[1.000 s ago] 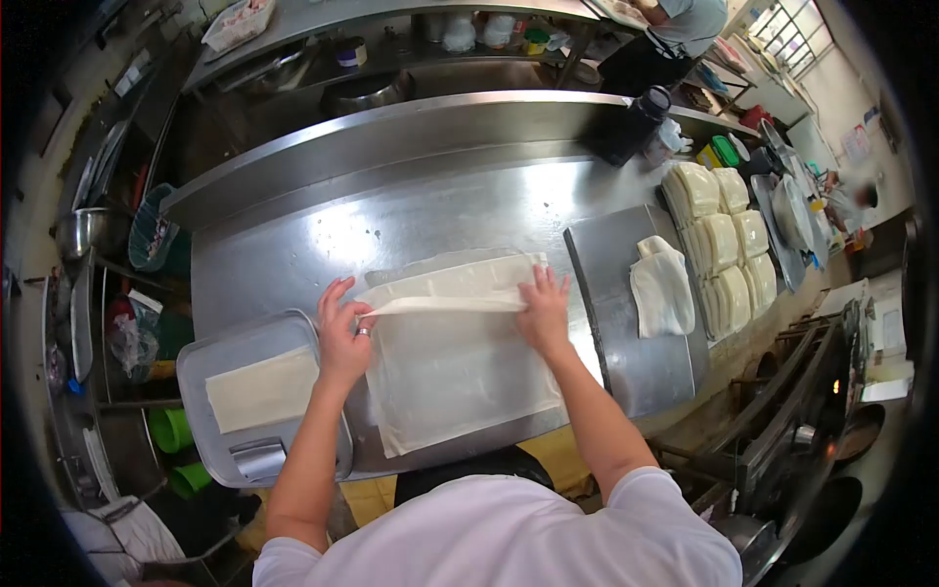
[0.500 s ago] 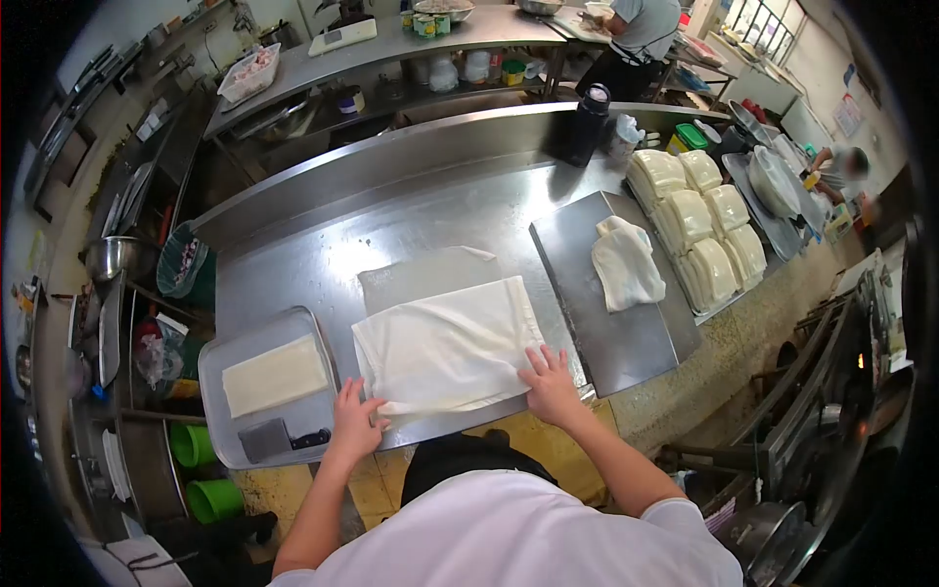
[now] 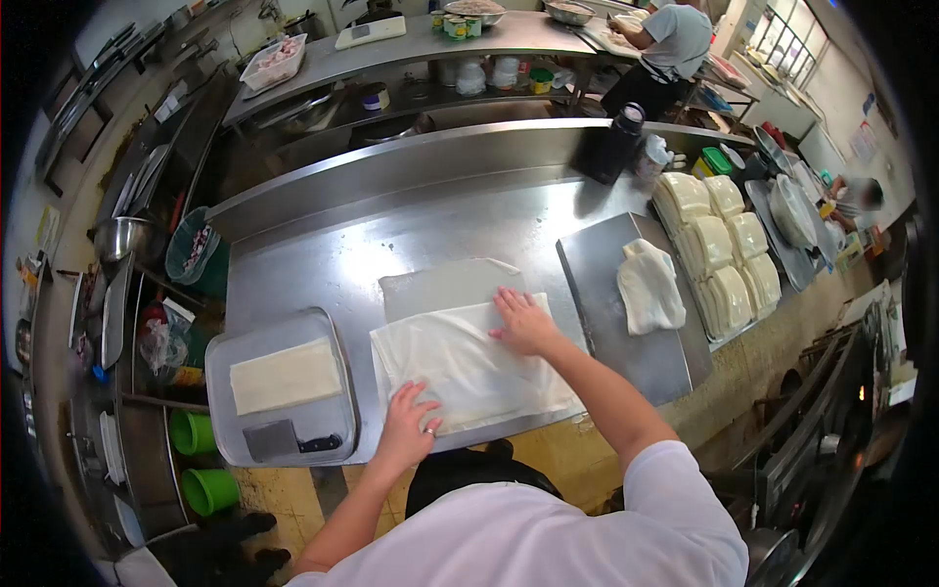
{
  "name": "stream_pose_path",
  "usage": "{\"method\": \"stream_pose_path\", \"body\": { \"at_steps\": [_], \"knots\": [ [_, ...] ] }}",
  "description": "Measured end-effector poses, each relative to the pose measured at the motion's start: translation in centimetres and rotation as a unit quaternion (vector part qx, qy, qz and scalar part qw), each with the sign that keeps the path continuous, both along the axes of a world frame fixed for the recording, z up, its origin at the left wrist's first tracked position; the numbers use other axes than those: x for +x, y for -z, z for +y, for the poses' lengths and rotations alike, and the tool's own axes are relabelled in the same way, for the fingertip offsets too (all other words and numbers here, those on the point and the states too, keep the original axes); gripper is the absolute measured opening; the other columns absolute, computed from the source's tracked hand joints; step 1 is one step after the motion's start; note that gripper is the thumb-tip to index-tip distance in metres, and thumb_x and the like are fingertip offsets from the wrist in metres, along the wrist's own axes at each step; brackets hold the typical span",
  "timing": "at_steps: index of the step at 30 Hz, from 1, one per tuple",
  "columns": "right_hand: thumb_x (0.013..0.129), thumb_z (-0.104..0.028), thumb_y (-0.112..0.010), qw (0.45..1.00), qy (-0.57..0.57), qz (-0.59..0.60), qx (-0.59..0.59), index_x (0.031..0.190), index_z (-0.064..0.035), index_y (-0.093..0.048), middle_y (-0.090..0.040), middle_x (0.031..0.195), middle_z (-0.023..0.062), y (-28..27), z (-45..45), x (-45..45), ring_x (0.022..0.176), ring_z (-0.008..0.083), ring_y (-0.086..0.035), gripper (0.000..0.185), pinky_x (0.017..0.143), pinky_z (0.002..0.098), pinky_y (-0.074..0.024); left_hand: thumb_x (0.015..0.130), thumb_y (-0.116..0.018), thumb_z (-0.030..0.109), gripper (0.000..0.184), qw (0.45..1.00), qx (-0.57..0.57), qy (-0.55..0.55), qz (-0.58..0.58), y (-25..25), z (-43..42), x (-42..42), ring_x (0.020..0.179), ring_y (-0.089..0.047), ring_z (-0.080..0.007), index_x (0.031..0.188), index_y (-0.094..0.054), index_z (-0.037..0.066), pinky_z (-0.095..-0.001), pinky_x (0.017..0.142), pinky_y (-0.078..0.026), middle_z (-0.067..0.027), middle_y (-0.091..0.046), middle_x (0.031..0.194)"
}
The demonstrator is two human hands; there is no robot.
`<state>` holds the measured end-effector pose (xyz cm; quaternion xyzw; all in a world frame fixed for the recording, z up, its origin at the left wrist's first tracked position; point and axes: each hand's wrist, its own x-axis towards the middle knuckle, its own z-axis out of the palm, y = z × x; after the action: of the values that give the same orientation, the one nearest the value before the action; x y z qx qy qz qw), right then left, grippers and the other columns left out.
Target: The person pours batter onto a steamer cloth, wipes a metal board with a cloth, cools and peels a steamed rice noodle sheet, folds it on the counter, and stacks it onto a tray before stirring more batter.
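A white cloth (image 3: 460, 377) is spread out on the steel table in front of me. From under its far edge shows a thin greyish sheet (image 3: 452, 286) lying flat. My left hand (image 3: 411, 423) rests on the cloth's near left part, fingers spread, with a ring on one finger. My right hand (image 3: 521, 321) lies flat on the far right part of the cloth, its fingertips at the cloth's far edge. To the left, a clear plastic tray (image 3: 344, 391) holds a pale rectangular slab (image 3: 287, 377) and a cleaver (image 3: 272, 440). What the cloth covers is hidden.
A steel board (image 3: 616, 338) on the right bears a crumpled white cloth (image 3: 649, 286). Beyond it stand pale wrapped-looking stacks (image 3: 712, 245) on a tray and a dark bottle (image 3: 614, 147). A co-worker (image 3: 675, 44) stands at the back counter (image 3: 509, 39); another person is far right.
My right hand has moved from the cloth's near right corner to its far right part. My left hand has shifted onto the cloth's near edge. The camera view has turned slightly.
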<state>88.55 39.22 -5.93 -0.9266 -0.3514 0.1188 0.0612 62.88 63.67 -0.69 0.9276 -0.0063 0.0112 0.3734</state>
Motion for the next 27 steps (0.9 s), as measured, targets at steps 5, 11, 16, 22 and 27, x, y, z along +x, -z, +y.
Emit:
{"method": "stream_pose_path", "body": {
  "at_steps": [5,11,16,22,27],
  "knots": [
    [0.107,-0.049,-0.045,0.982,0.177,-0.055,0.026,0.158,0.0057,-0.029,-0.026,0.168,0.0263,1.1,-0.7,9.2,0.155,0.0405,-0.026,0.077,0.125,0.0558,-0.0232,0.087,-0.076,0.012,0.025,0.999,-0.019,0.029,0.013,0.2,0.3,1.6,0.143,-0.043,-0.0412,0.111,-0.075,0.007,-0.0493,0.118,-0.038,-0.0185,-0.056,0.145],
    [0.103,-0.032,-0.059,0.941,0.211,-0.086,0.250,0.147,0.0095,-0.045,-0.040,0.157,0.0330,0.6,-2.1,1.9,0.146,0.0475,-0.038,0.062,0.122,0.0532,-0.0298,0.087,-0.075,0.011,0.023,0.997,-0.030,0.063,-0.014,-0.3,-0.1,3.6,0.142,-0.045,-0.0398,0.110,-0.075,0.007,-0.0478,0.117,-0.039,-0.0163,-0.058,0.144],
    [0.103,-0.033,-0.061,0.916,0.246,0.062,0.311,0.144,0.0074,-0.051,-0.046,0.154,0.0308,-3.6,-5.0,-16.7,0.144,0.0452,-0.044,0.058,0.122,0.0505,-0.0314,0.087,-0.076,0.010,0.022,0.993,-0.020,0.114,-0.035,-2.3,-3.4,4.6,0.139,-0.047,-0.0404,0.109,-0.075,0.006,-0.0479,0.116,-0.041,-0.0166,-0.061,0.140],
    [0.101,-0.031,-0.063,0.899,0.265,0.135,0.322,0.133,0.0052,-0.059,-0.062,0.136,0.0270,-6.0,-8.5,-27.0,0.123,0.0422,-0.062,0.049,0.101,0.0465,-0.0528,0.084,-0.078,0.009,0.024,0.980,-0.026,0.189,-0.052,-2.6,-9.7,2.1,0.134,-0.051,-0.0418,0.107,-0.076,0.006,-0.0487,0.112,-0.044,-0.0179,-0.064,0.135],
    [0.099,-0.028,-0.065,0.883,0.295,0.024,0.365,0.129,0.0018,-0.062,-0.066,0.127,0.0252,-7.2,-10.6,-31.9,0.114,0.0422,-0.066,0.042,0.095,0.0482,-0.0552,0.084,-0.078,0.009,0.023,0.956,-0.043,0.283,-0.060,-3.7,-14.2,0.1,0.131,-0.054,-0.0412,0.107,-0.076,0.006,-0.0489,0.110,-0.046,-0.0180,-0.066,0.132]
  ]
}}
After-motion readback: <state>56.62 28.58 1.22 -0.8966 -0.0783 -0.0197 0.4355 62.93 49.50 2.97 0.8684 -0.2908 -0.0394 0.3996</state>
